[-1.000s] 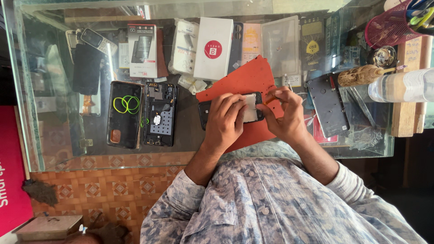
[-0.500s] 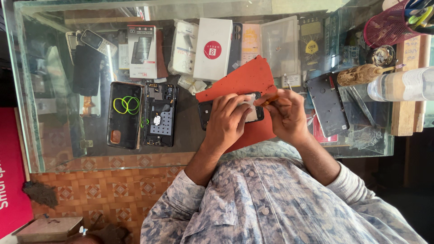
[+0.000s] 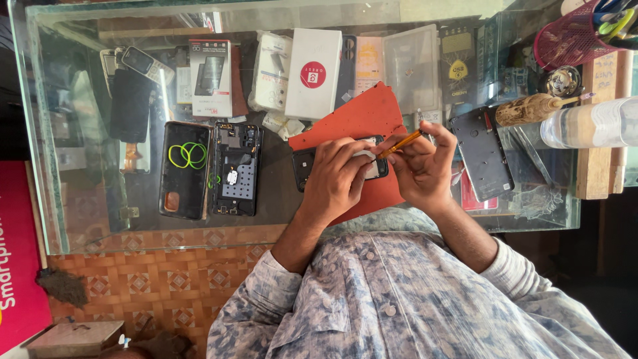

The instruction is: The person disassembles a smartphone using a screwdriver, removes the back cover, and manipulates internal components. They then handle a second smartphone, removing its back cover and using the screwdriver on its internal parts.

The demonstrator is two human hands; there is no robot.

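- Left hand [image 3: 335, 176] clamped over a dark phone [image 3: 304, 167], pinning it on an orange mat [image 3: 359, 119] at the desk's [image 3: 86, 226] middle.
- Right hand [image 3: 422, 169] pinching a thin orange-handled tool [image 3: 401, 143], tip at the phone's far end.
- Likely risk: tip slipping and scratching or prying loose a part, since left-hand fingers hide much of the phone.
- Likely risk: small parts rolling off the mat onto glass.
- Left of the mat: opened phone body [image 3: 234, 169], then dark back cover with green loops [image 3: 185, 169].
- Right of the mat: black back panel [image 3: 482, 153].
- Beyond the mat: white box with red round label [image 3: 314, 73], white pouch [image 3: 272, 70], black-and-white carton [image 3: 211, 76], clear case [image 3: 412, 66], black pack with yellow badge [image 3: 458, 63].
- Far right of the mat: pink mesh cup [image 3: 571, 36], clear bottle [image 3: 591, 123].
- Far left of the mat, off the desk: pink sign [image 3: 16, 252].
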